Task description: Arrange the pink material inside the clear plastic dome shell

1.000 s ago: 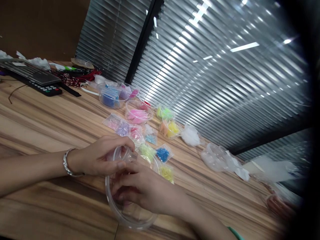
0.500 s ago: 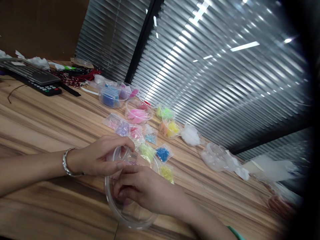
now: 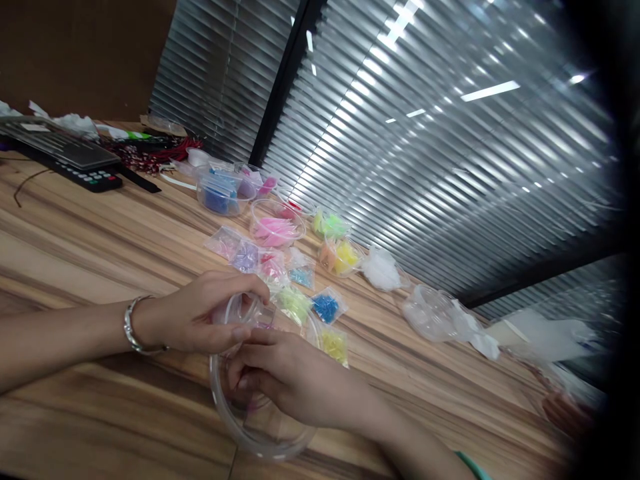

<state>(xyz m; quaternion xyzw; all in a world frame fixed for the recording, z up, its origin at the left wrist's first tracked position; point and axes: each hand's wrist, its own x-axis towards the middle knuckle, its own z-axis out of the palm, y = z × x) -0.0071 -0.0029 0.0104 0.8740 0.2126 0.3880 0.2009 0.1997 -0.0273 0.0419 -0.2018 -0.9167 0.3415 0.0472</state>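
A large round clear plastic container [image 3: 273, 450] stands on the wooden table in front of me. Over its far left rim, my left hand [image 3: 203, 313], with a silver bracelet at the wrist, curls its fingers and thumb round a small clear plastic cup [image 3: 241, 305]. My right hand [image 3: 285, 373] reaches into the large container, fingers bent and pinched together low inside it. Something purple shows faintly near those fingertips, but what they hold is hidden. Bags of pale green [image 3: 293, 303] and yellow pieces [image 3: 334, 343] lie just beyond the container.
Small bags, one with blue pieces [image 3: 326, 307], lie farther out. Behind them stand clear tubs of pink [image 3: 274, 232], blue [image 3: 220, 200] and yellow pieces [image 3: 346, 257]. A remote control [image 3: 95, 179] lies left. Clear plastic lids [image 3: 430, 313] sit right, near the window blinds [image 3: 425, 167].
The fingers of my right hand have shifted slightly inside the large container. My left hand keeps its hold on the small cup.
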